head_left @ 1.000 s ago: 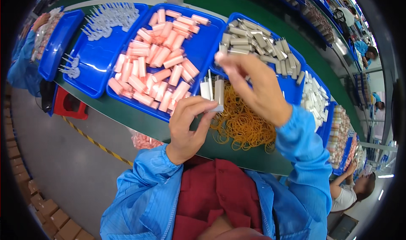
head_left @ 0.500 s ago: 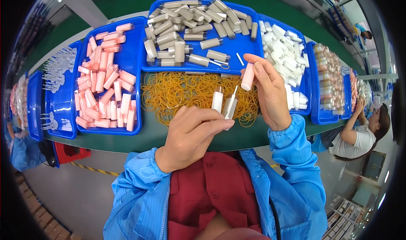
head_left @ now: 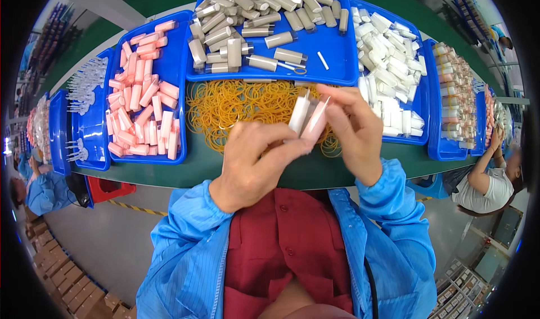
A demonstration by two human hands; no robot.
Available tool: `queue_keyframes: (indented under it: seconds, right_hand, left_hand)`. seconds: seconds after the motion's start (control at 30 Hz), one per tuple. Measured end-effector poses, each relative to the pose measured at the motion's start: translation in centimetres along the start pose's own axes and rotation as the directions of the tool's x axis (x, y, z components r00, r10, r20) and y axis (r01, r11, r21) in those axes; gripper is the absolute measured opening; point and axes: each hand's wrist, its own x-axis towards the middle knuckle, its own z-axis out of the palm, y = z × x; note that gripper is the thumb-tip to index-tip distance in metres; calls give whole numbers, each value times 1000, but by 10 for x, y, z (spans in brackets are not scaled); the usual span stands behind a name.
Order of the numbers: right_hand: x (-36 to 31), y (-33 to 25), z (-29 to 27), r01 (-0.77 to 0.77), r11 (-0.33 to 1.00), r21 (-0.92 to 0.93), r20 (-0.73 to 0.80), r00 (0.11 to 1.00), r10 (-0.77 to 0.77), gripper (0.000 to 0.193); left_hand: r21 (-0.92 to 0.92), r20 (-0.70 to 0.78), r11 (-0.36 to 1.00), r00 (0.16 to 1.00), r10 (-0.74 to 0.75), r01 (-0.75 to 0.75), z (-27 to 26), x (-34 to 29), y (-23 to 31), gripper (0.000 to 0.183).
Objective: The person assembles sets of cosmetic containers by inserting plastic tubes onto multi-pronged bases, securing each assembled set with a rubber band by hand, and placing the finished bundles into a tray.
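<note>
My left hand (head_left: 253,161) is closed, its thumb and fingers pinching the lower ends of a small bundle held upright at the centre. In the bundle are a white film-wrapped piece (head_left: 297,116) and a pink film-wrapped piece (head_left: 315,122), side by side. Something greyish shows between them, too covered to make out. My right hand (head_left: 360,139) is bent around the top of the pink piece, fingertips at its upper end. Under and behind both hands spreads a heap of yellow rubber bands (head_left: 225,108) on the green tabletop (head_left: 197,170).
Blue trays hold pink pieces (head_left: 135,97), grey pieces (head_left: 225,32) and white pieces (head_left: 388,66). Scissors (head_left: 300,70) and a white stick (head_left: 322,60) lie in the grey pieces' tray. Farther left are clear plastic parts (head_left: 84,88); right, banded bundles (head_left: 453,100). People sit at both sides.
My right hand has brought the pink piece down and left against the bundle in my left hand. The white stick-like end seen there before is now covered. The view has shifted slightly.
</note>
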Motion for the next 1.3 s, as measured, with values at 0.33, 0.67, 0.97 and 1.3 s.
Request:
queue_keyframes:
  seconds: [0.33,0.67,0.97,1.3]
  right_hand:
    - [-16,-12,9,-16,993,119,131,991,0,28]
    - [-16,-18,-5,516,711,-478,561,802,-204,83]
    - [27,-17,32,445,866,-229,548,794,-263,61]
    - [74,23,78,634,591,-499,485,769,-416,11]
  left_hand:
    - [-764,396,212,702,-592,609,9,-1,9,63]
    - [-606,795,-380,525,-303,699,30,-14,11,35]
    - [-754,408,20,492,-769,656,1,-42,-5,19]
    - [-777,-31,279,408,-912,565,-32,-44,-18,37]
